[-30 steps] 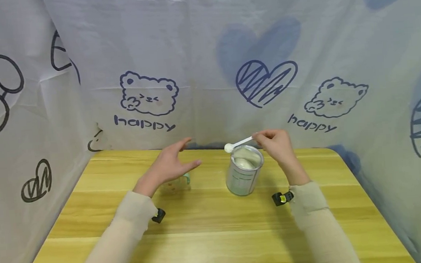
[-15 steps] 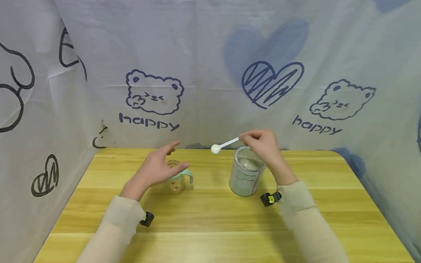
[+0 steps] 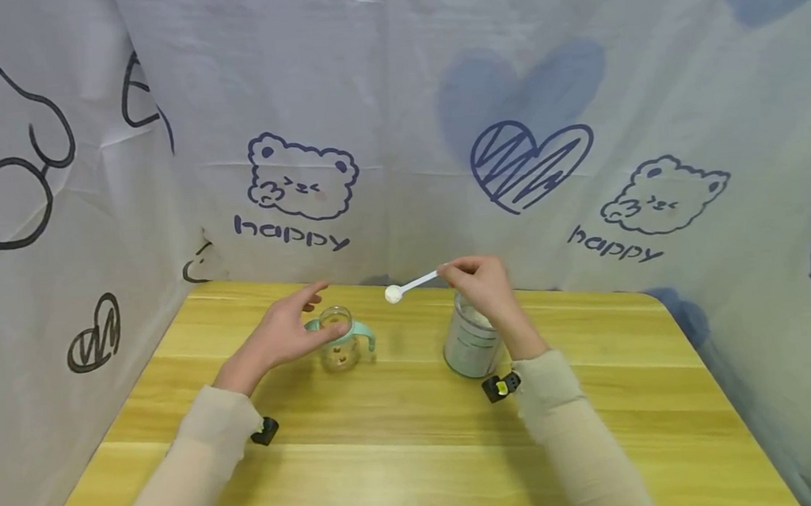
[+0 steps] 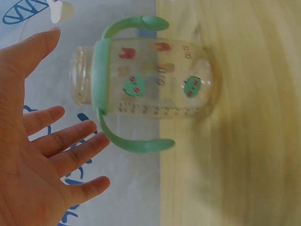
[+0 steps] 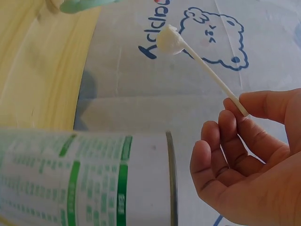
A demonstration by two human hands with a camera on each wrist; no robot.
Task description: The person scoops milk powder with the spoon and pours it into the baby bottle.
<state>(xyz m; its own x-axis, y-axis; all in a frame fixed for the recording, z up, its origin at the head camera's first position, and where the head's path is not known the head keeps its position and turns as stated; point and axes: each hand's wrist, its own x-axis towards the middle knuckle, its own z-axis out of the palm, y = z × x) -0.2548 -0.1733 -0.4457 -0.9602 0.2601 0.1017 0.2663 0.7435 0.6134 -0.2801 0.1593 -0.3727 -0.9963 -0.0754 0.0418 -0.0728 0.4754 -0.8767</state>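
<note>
My right hand [image 3: 483, 285] pinches the end of a white long-handled measuring scoop [image 3: 394, 293] between thumb and fingers. White powder [image 5: 170, 38] heaps in the scoop's bowl, which hangs in the air between the can and the bottle. Below the right hand stands an open milk powder can [image 3: 471, 343], its mouth partly covered by that hand. My left hand [image 3: 286, 331] is spread beside a clear baby bottle [image 4: 155, 80] with green handles and no lid. In the left wrist view its fingers are apart, and the bottle stands upright on the table.
The wooden table [image 3: 394, 476] ends at the back against a hanging white cloth [image 3: 395, 127] printed with bears and hearts. More of the cloth hangs along the left and right sides.
My right hand has carried the scoop left, from above the can's mouth toward the bottle. The left hand has shifted left, uncovering more of the bottle. The can stays put on the table.
</note>
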